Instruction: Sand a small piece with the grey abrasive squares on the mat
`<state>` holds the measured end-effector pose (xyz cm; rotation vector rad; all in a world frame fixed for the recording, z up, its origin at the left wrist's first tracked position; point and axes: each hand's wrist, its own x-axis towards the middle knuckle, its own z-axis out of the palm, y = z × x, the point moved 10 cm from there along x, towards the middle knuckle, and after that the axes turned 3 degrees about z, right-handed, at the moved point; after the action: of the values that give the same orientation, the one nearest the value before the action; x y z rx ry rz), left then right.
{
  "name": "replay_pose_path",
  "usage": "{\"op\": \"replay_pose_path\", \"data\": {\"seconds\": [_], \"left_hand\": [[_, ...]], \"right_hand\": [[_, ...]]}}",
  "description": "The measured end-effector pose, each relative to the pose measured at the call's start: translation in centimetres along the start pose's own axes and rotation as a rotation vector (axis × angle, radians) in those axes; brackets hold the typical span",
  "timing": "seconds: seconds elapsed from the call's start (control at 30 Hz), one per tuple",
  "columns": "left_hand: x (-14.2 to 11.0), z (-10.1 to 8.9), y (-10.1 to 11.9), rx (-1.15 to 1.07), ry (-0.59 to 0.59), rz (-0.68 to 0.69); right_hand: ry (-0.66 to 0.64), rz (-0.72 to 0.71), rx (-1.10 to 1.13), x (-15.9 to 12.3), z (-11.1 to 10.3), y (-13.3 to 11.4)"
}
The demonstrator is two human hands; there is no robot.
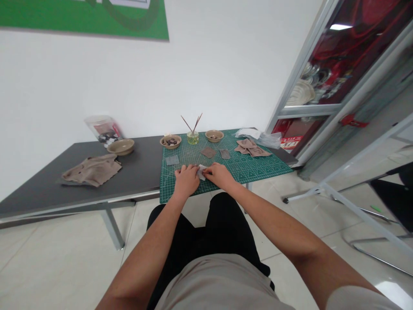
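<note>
Over the front part of the green cutting mat (180, 153), both my hands meet at a small white sheet (201, 172), perhaps paper or cloth. My left hand (187, 181) grips its left side with bent fingers. The right edge is pinched between the fingertips of my right hand (221, 174). Beyond my hands lie a brownish square piece (208, 152), a grey square piece (225, 153) and a pale translucent square (172, 160). What sits under the fingers is hidden.
Along the back stand a bowl of dark pieces (171, 141), a glass jar with thin sticks (192, 137) and another bowl (214, 136). A brown cloth (251, 147) and plastic bag (270, 140) lie right. Leftward are another cloth (92, 170), bowl (121, 147) and clear tub (103, 129).
</note>
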<state>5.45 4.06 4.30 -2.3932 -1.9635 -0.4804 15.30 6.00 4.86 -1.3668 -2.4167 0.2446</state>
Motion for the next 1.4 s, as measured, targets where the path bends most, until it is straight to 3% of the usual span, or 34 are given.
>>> {"op": "replay_pose_path", "data": {"seconds": [0.17, 0.37, 0.67, 0.9, 1.07, 1.2, 1.4], "left_hand": [[0.0, -0.1, 0.0, -0.003, 0.014, 0.0], [0.1, 0.0, 0.0, -0.001, -0.005, 0.02], [-0.1, 0.3, 0.0, 0.042, -0.008, 0.014], [-0.2, 0.4, 0.1, 0.07, -0.013, 0.025], [-0.1, 0.2, 0.3, 0.072, 0.025, 0.035], [-0.2, 0.1, 0.4, 0.066, 0.021, 0.031], [-0.4, -0.2, 0.4, 0.061, 0.021, 0.022]], "right_hand": [[0.002, 0.003, -0.034, 1.0, 0.4, -1.0], [-0.042, -0.071, 0.001, -0.5, 1.0, -2.9], [-0.05, -0.097, -0.002, 0.3, 0.8, -2.2], [0.018, -0.003, -0.003, 0.8, -0.1, 0.8], [0.009, -0.085, 0.009, -0.3, 0.0, -0.2], [-0.015, -0.14, 0.025, 0.5, 0.6, -1.2], [0.011, -0.073, 0.003, 2.4, 0.1, 0.4]]}}
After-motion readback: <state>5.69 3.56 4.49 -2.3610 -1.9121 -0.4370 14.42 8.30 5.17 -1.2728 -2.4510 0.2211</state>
